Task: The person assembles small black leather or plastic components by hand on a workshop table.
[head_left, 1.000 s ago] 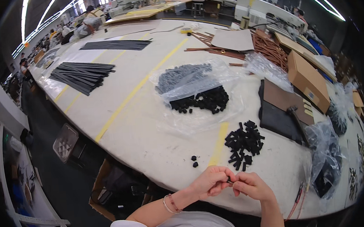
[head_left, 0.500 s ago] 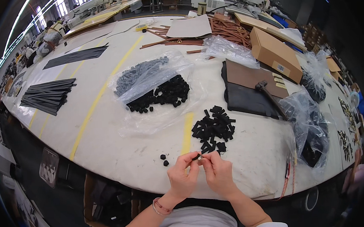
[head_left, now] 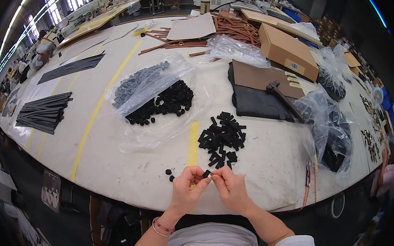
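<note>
Pale tabletop (head_left: 273, 163); hands (head_left: 186, 188) (head_left: 230, 189) seemingly pinch black piece (head_left: 206, 173).

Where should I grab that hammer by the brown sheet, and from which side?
Probably mid-length on its slim handle, from above on the near side: the head is at the far end, the handle slants toward the near right, and its near end lies by the clear plastic bag.
</note>
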